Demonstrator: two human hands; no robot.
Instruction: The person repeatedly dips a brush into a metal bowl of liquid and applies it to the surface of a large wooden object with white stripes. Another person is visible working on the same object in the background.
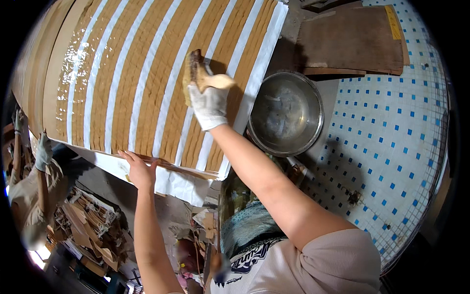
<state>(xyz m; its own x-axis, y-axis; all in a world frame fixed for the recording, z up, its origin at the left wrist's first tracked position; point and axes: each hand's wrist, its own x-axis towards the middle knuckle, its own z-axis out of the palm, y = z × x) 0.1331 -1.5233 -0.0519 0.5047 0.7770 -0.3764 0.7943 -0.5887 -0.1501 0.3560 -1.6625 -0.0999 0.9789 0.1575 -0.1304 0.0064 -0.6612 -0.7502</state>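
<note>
A large brown, ridged sheet (128, 90) with long white stripes lies in front of me, wet and glossy at its left side. My right hand (209, 105), in a white glove, is over the right part of the sheet. It is closed on what looks like a flat brush (188, 81), with a yellowish edge and a dark brown part; the fingers partly hide it. My left hand (141, 172) is bare and touches the sheet's near edge, its thumb apart from the fingers. White paper (181, 187) hangs below that edge.
A round metal basin (286, 115) stands just right of the sheet. Brown boards (350, 41) lie beyond it, on a white surface (391, 122) with blue squares. At far left, a co-worker's gloved hand (44, 152) touches the sheet's side. Scraps (93, 230) are piled lower left.
</note>
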